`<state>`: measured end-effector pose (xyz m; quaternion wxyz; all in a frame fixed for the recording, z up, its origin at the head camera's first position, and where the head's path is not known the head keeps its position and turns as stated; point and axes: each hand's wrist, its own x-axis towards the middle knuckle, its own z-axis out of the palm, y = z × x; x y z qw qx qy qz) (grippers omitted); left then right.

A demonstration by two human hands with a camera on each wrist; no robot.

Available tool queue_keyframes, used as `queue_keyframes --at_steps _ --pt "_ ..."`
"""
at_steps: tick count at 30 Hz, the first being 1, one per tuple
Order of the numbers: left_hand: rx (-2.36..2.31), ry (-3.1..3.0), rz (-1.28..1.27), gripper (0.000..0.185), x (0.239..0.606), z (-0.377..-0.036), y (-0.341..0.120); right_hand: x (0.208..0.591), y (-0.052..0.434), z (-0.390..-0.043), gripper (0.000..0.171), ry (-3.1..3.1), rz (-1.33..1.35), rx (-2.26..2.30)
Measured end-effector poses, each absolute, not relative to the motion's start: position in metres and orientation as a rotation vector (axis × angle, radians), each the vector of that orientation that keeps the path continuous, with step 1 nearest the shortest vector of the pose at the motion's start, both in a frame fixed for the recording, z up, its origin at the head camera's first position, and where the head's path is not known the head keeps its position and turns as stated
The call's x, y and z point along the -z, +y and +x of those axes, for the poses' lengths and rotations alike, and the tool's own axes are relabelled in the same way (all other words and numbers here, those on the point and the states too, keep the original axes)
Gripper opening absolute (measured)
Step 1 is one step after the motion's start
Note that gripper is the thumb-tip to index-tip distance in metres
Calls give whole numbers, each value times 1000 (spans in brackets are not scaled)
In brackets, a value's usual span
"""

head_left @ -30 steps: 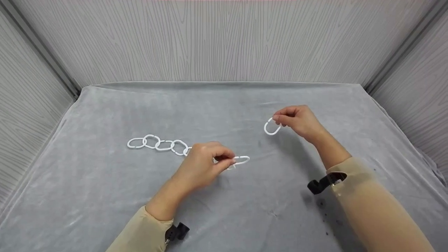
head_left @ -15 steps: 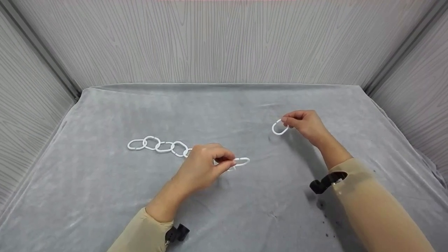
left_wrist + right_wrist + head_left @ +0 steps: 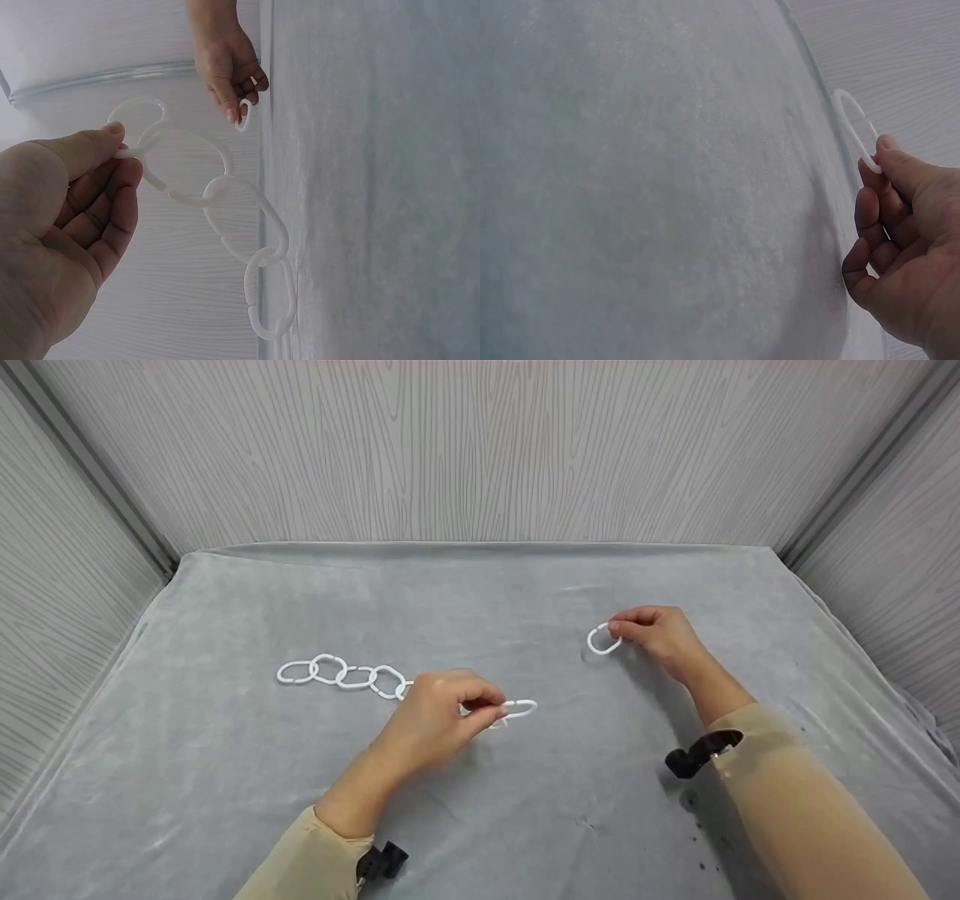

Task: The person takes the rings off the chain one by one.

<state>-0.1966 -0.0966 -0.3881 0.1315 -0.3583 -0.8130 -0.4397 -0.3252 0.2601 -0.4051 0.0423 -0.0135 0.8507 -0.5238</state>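
My left hand (image 3: 442, 716) pinches a white plastic chain link between thumb and forefinger at the right end of a chain (image 3: 356, 677). The end link (image 3: 523, 707) sticks out past my fingertips in the head view; the hand hides part of the chain. From the pinch, the linked ovals (image 3: 247, 217) slope down toward the cloth in the left wrist view. Farther back and to the right, my right hand (image 3: 664, 641) pinches a separate white link (image 3: 602, 649) by its edge. This single oval (image 3: 849, 127), with a small gap in its side, stands apart from the chain.
Grey cloth (image 3: 225, 780) covers the table, with a few small dark specks (image 3: 701, 866) near the right forearm. Pale wood-grain panels (image 3: 480, 450) enclose the back and sides. Each wrist carries a black camera (image 3: 682, 763).
My right hand has moved right and slightly toward me with the single link, farther from the chain. The left hand has stayed nearly still, keeping its pinch.
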Motion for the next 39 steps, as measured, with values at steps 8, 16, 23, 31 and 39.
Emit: queue_keyframes --at_steps 8,16,23,31,39 --pt "1284 -2365 -1058 3 389 -197 -97 421 268 -331 33 2665 -21 1532" --pt "1283 -2360 -1038 4 390 -196 -96 429 269 -334 33 2753 -37 1432" --pt "1284 -2355 -1041 4 389 -197 -96 431 266 -333 30 2780 -31 1405" --pt "1299 -2351 -1048 5 389 -197 -97 431 267 -334 31 2785 -22 1417" --pt "1308 -2347 -1042 6 389 -197 -97 433 268 -334 31 2789 -1 1443"
